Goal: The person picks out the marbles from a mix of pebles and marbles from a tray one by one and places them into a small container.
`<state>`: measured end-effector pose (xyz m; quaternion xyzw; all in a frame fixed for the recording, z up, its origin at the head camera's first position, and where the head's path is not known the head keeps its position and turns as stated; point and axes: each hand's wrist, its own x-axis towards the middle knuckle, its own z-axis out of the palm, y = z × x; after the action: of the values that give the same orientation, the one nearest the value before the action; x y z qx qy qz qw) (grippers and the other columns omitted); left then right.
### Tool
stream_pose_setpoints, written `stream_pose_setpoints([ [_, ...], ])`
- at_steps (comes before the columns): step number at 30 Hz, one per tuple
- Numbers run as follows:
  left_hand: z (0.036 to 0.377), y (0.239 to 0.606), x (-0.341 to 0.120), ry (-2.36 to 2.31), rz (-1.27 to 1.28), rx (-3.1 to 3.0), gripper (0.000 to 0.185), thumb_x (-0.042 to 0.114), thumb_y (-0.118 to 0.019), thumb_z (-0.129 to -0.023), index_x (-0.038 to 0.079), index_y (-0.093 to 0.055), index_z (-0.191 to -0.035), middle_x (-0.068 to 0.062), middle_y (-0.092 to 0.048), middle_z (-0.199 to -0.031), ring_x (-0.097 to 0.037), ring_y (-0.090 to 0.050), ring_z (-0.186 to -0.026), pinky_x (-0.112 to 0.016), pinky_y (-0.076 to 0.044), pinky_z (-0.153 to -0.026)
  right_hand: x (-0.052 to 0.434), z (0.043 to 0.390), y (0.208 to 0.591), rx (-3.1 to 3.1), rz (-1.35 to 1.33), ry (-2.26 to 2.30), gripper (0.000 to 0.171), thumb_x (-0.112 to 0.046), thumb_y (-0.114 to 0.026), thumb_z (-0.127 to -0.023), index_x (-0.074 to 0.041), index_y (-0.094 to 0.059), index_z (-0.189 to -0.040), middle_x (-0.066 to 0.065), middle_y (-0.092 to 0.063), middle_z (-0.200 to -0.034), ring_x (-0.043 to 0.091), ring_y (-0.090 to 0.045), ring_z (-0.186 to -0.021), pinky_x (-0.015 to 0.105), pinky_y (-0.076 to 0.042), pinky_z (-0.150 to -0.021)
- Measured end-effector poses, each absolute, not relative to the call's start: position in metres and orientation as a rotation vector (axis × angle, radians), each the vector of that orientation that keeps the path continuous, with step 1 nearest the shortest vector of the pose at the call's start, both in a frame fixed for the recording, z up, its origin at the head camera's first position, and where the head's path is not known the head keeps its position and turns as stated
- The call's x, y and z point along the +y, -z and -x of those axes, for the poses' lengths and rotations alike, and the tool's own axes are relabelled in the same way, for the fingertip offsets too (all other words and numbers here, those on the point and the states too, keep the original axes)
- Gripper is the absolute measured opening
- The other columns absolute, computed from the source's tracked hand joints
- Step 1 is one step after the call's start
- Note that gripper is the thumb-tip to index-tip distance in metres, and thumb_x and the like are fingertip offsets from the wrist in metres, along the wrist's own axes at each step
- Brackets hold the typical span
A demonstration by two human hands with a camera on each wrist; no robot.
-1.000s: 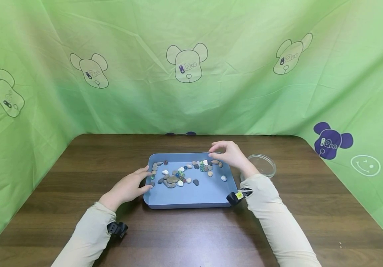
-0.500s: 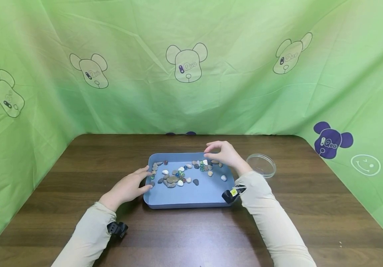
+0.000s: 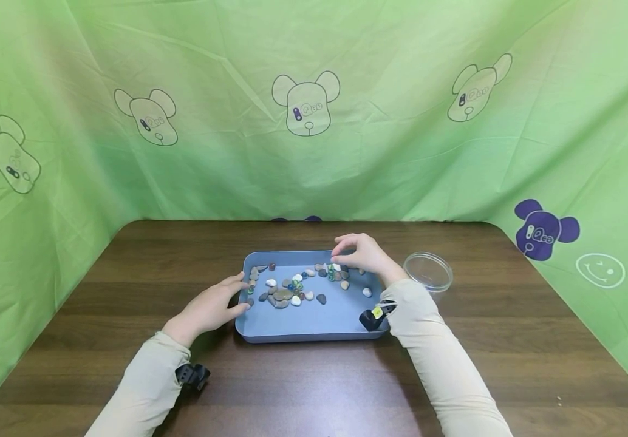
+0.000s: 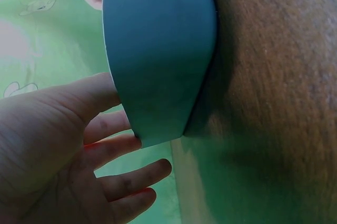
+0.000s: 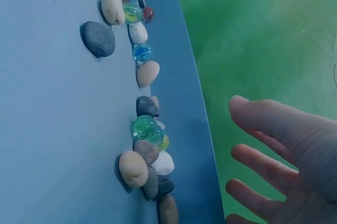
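A blue tray (image 3: 336, 318) holds pebbles and glass marbles. My left hand (image 3: 204, 309) rests at its left rim, fingers spread and fairly straight; in the left wrist view the thumb and some fingertips pass behind the tray wall (image 4: 158, 50). Over the far right part of the tray is my right hand (image 3: 365, 254), with nothing between thumb and fingers. Its loosely bent fingers (image 5: 263, 168) show apart in the right wrist view. Nearby lie green marbles (image 5: 144, 127), a cream pebble (image 5: 133, 169) and a white pebble (image 5: 164, 163). A dark pebble (image 3: 321, 298) lies closer to the tray's middle.
A clear round dish (image 3: 429, 271) stands on the brown wooden table (image 3: 303, 388), right of the tray. Green printed cloth (image 3: 308, 176) hangs behind and at the sides. Black wrist cameras sit on both sleeves.
My right hand has shifted a little to the left above the tray's far side. My left hand stays at the rim, and the pebbles and marbles look unmoved.
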<state>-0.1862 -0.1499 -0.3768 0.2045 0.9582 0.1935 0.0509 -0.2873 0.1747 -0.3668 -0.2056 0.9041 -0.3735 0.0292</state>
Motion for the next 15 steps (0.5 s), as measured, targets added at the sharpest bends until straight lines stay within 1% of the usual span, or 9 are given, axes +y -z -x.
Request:
stream_pose_setpoints([
  [5,0.1859,0.3780,-0.1504,-0.585,-0.613,2.911,0.045,0.025,-0.059,-0.091,0.002,-0.054,-0.129,-0.022,-0.037,-0.147,-0.038,-0.042,-0.131,-0.050,-0.040,-0.103,0.1731,0.2890,0.3695,2.813,0.623,1.062,0.011,-0.015,-0.072,-0.079,-0.006,-0.072,-0.085,0.021,-0.050,-0.137,0.040,-0.041,-0.131,0.056,-0.028,-0.110],
  [13,0.1861,0.3776,-0.1506,-0.593,-0.606,2.910,0.045,0.025,-0.059,-0.091,0.003,-0.054,-0.130,-0.021,-0.036,-0.147,-0.038,-0.041,-0.132,-0.050,-0.039,-0.103,0.1700,0.2860,0.3714,2.783,0.585,0.977,0.012,-0.013,-0.073,-0.074,-0.006,-0.072,-0.084,0.022,-0.040,-0.145,0.044,-0.033,-0.135,0.058,-0.026,-0.110],
  [15,0.1863,0.3775,-0.1503,-0.596,-0.598,2.908,0.045,0.025,-0.058,-0.091,0.004,-0.054,-0.130,-0.020,-0.036,-0.148,-0.038,-0.041,-0.132,-0.050,-0.039,-0.104,0.1687,0.2850,0.3713,2.764,0.572,0.958,0.012,-0.013,-0.073,-0.074,-0.006,-0.072,-0.083,0.022,-0.037,-0.146,0.045,-0.031,-0.136,0.060,-0.023,-0.110],
])
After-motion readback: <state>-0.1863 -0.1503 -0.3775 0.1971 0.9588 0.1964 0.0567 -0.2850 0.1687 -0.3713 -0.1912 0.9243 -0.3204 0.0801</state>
